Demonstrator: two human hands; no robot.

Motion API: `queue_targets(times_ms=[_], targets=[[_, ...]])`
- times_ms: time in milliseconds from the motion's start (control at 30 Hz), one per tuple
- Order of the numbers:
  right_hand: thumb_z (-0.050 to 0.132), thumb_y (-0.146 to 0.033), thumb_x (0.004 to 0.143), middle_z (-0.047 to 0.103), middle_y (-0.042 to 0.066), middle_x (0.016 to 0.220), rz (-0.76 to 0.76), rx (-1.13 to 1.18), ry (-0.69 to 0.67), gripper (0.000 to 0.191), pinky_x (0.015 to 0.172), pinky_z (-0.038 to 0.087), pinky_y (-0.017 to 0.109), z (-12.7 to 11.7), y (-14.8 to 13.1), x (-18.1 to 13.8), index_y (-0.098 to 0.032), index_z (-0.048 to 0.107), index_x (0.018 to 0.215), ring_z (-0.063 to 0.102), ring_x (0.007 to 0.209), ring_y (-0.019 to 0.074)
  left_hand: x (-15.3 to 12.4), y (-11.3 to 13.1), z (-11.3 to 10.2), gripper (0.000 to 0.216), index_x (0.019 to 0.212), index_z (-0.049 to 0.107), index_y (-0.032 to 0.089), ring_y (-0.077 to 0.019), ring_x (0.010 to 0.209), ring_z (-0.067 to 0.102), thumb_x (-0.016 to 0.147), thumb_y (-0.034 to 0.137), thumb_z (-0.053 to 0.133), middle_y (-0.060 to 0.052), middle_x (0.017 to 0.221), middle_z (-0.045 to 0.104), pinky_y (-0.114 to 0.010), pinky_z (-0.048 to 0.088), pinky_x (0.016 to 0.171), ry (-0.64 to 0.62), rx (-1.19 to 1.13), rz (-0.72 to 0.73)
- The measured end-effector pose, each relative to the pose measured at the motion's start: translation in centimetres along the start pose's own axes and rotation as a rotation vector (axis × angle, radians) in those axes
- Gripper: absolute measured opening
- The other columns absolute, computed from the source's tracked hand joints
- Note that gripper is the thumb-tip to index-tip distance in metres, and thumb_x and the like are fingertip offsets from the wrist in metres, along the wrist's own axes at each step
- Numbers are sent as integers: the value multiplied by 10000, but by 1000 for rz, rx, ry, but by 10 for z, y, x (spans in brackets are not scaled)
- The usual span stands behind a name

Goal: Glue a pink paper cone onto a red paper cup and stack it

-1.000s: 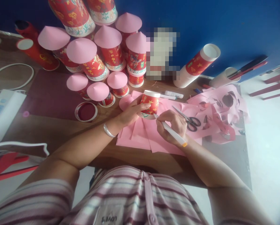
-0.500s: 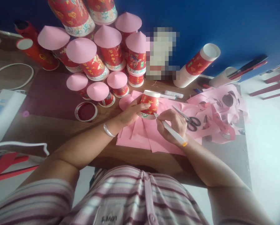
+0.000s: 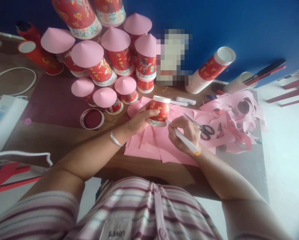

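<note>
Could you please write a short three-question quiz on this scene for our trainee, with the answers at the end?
1. What does the left hand hold?
2. True or false: the right hand is holding the scissors.
3. What colour are the cone-shaped tops beyond the hands?
A) blue
B) pink
C) green

Key:
1. A red-and-white cup.
2. False; it holds a white pen.
3. B.
</note>
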State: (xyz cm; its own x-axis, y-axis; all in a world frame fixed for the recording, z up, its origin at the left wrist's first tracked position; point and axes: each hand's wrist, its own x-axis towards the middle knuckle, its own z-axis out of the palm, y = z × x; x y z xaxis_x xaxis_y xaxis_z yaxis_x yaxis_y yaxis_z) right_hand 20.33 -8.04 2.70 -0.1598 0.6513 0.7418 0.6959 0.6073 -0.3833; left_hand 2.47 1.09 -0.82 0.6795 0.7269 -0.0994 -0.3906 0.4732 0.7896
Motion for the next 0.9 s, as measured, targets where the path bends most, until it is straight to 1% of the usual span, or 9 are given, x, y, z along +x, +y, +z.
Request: queue_targets(times_ms=[233, 433, 567, 900], targets=[[636, -95, 915, 669, -38, 752, -1, 3, -10, 186, 529, 534, 251, 0, 0, -1, -254, 572, 986, 655, 589, 127, 1, 0, 1, 384, 1113, 675, 178, -281, 1032, 772, 825, 390, 815, -84, 1044, 792, -440, 612, 935, 16, -12, 6], [630, -106, 923, 671, -35, 754, 2, 2, -18, 172, 538, 532, 246, 1, -1, -1, -254, 568, 985, 661, 597, 126, 1, 0, 0, 406, 1137, 669, 178, -268, 1000, 773, 824, 394, 810, -80, 1060, 788, -443, 610, 937, 22, 0, 8], [621, -111, 923, 672, -40, 743, 11, -6, -23, 162, 536, 522, 247, 0, -3, -1, -254, 569, 980, 661, 587, 124, 1, -1, 0, 397, 1128, 675, 181, -274, 1040, 767, 825, 400, 811, -86, 1068, 795, -433, 607, 947, 22, -2, 12], [637, -93, 906, 679, -39, 743, 0, 11, -22, 191, 525, 511, 252, 0, -3, 0, -255, 580, 988, 661, 581, 131, 0, 0, 2, 375, 1116, 687, 186, -317, 1132, 760, 828, 390, 813, -92, 1081, 793, -470, 611, 976, 31, -11, 18]])
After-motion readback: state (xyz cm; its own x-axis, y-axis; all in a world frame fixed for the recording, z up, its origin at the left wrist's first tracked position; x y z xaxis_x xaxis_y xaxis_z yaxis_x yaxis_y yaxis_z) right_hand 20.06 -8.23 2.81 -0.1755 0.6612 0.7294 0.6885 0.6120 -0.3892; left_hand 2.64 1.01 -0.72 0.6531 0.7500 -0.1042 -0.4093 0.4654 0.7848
